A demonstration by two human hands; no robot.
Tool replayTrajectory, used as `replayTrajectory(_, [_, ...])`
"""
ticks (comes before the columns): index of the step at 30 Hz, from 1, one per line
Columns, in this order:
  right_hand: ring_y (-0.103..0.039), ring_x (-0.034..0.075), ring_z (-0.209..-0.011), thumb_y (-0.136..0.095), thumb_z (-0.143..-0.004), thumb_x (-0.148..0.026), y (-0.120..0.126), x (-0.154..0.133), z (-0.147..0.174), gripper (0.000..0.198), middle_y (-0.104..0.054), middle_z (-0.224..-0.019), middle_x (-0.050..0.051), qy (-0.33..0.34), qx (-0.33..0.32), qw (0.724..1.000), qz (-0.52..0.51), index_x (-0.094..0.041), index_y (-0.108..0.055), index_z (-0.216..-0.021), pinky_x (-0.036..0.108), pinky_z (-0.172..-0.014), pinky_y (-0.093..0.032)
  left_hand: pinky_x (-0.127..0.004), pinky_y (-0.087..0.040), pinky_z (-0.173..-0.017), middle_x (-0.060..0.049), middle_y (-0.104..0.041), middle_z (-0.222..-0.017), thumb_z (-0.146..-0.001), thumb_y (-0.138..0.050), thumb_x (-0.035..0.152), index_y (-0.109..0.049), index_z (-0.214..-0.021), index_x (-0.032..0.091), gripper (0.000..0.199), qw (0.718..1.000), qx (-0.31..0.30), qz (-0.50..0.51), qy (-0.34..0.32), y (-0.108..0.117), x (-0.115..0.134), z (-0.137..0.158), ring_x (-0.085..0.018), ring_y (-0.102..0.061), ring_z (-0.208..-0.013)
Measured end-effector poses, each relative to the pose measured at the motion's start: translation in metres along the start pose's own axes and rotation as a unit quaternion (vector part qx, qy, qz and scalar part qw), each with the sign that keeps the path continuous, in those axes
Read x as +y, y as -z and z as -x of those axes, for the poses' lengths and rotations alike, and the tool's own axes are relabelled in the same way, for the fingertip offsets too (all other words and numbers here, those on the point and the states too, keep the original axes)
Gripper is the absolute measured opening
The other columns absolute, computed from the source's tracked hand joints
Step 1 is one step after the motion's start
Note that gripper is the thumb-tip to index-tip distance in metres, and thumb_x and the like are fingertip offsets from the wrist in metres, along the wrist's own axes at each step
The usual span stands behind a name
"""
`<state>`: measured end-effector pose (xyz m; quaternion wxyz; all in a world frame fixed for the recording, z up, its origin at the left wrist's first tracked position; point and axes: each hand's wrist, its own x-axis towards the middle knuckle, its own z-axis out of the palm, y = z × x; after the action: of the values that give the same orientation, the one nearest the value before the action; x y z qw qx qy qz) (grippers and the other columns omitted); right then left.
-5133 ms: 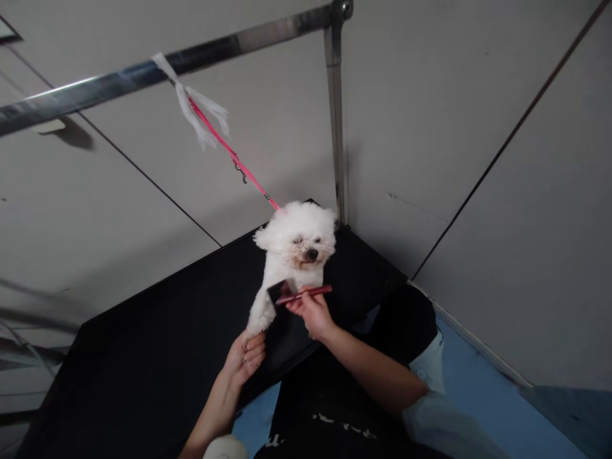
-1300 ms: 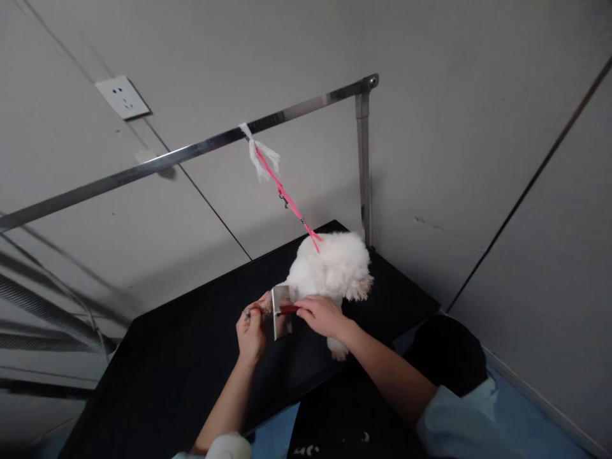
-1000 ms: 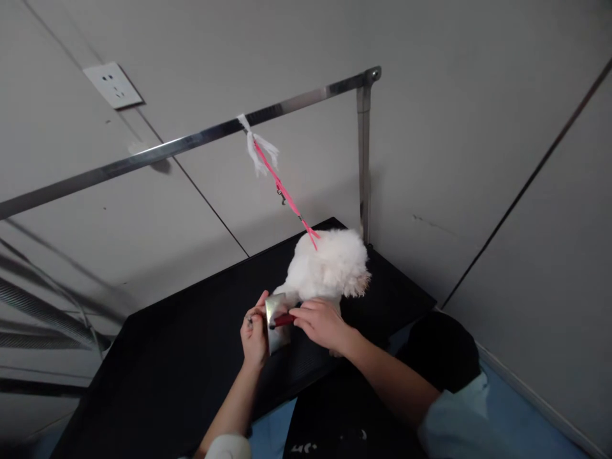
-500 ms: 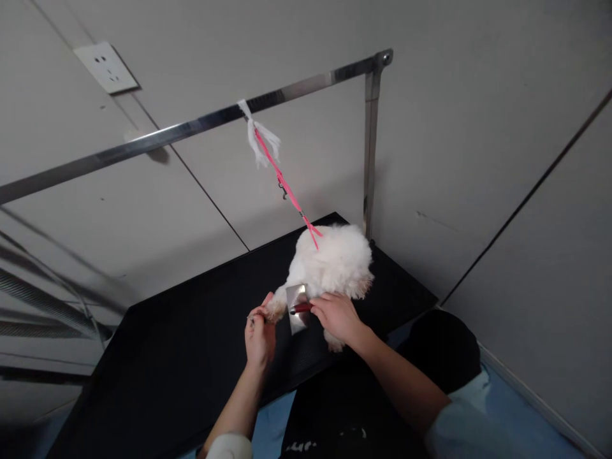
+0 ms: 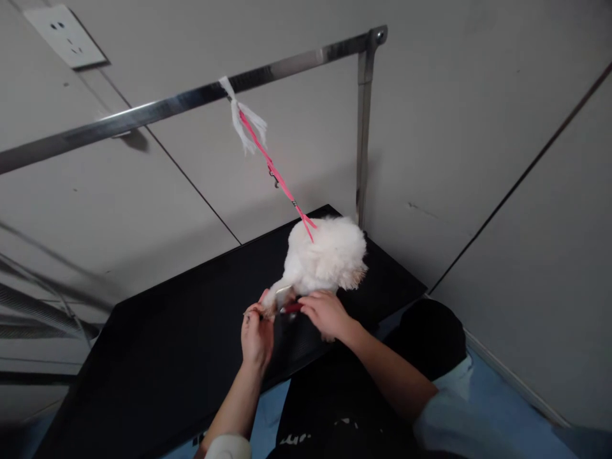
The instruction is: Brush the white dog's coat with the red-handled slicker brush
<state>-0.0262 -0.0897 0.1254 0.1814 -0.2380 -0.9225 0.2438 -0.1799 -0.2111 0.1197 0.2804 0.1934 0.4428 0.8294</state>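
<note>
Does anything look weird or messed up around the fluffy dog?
Yes: above the white dog, a ragged white strip ties the pink leash to the metal bar, while a small metal clip dangles, seemingly hooked to nothing. It looks makeshift. I see no spill.

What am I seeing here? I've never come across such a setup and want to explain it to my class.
There is no machine: these are a person's own two bare hands. One camera, worn on the person's head, takes every picture, looking forward and down. A fluffy white dog is on a black table. The left hand holds the end of the dog's leg. The right hand grips what looks like a brush by its red handle; its head is blurred. A pink leash runs up from the dog to a white cloth tied on a metal bar.
</note>
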Motion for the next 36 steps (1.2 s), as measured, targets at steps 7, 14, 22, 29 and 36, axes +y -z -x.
replayTrajectory(7, [-0.061, 0.019, -0.093, -0.048, -0.094, -0.034, -0.006, 0.008, 0.003, 0.027, -0.069, -0.096, 0.004, -0.004, 0.007, 0.999, -0.047, -0.027, -0.069, -0.109, 0.028, -0.086, -0.04, -0.038, -0.051, -0.089, -0.006, -0.068, -0.112, -0.081, -0.068, 0.042, -0.057, -0.075, 0.02, 0.025, 1.0, 0.005, 0.014, 0.02, 0.003, 0.002, 0.005, -0.022, -0.064, -0.103])
replayTrajectory(14, [-0.064, 0.016, -0.074, -0.048, -0.091, -0.042, -0.051, 0.016, 0.009, 0.028, -0.066, -0.079, 0.004, -0.208, -0.051, 0.887, -0.409, -0.019, -0.062, -0.092, 0.029, -0.071, -0.046, -0.031, -0.053, -0.085, 0.002, -0.067, -0.083, -0.069, -0.079, 0.043, -0.062, -0.075, 0.019, 0.03, 0.996, 0.052, 0.06, 0.039, 0.021, -0.007, 0.009, -0.016, -0.064, -0.088])
replayTrajectory(22, [-0.063, 0.014, -0.056, -0.065, -0.082, -0.042, -0.088, -0.022, 0.027, 0.03, -0.066, -0.068, 0.002, -0.234, -0.278, 0.589, -0.722, -0.014, -0.057, -0.089, 0.027, -0.058, -0.048, -0.023, -0.05, -0.054, 0.003, -0.06, -0.071, -0.069, -0.078, 0.044, -0.061, -0.08, 0.018, 0.033, 0.991, 0.046, 0.047, 0.118, 0.049, -0.012, 0.017, -0.011, -0.059, -0.061])
replayTrajectory(29, [-0.065, 0.015, -0.059, -0.053, -0.093, -0.039, -0.092, -0.023, 0.018, 0.026, -0.065, -0.069, 0.003, -0.288, -0.332, 0.531, -0.725, -0.013, -0.058, -0.088, 0.028, -0.06, -0.048, -0.021, -0.052, -0.062, 0.005, -0.06, -0.069, -0.064, -0.084, 0.036, -0.064, -0.077, 0.017, 0.031, 0.985, 0.079, 0.101, 0.112, 0.061, -0.025, 0.017, -0.009, -0.059, -0.063])
replayTrajectory(36, [-0.065, 0.016, -0.06, -0.052, -0.091, -0.036, -0.094, -0.022, 0.024, 0.023, -0.066, -0.068, 0.003, -0.277, -0.305, 0.544, -0.732, -0.014, -0.058, -0.087, 0.029, -0.061, -0.048, -0.027, -0.054, -0.066, 0.003, -0.064, -0.073, -0.067, -0.081, 0.037, -0.065, -0.079, 0.018, 0.028, 0.981, 0.115, 0.102, 0.122, 0.065, -0.032, 0.023, -0.013, -0.063, -0.069])
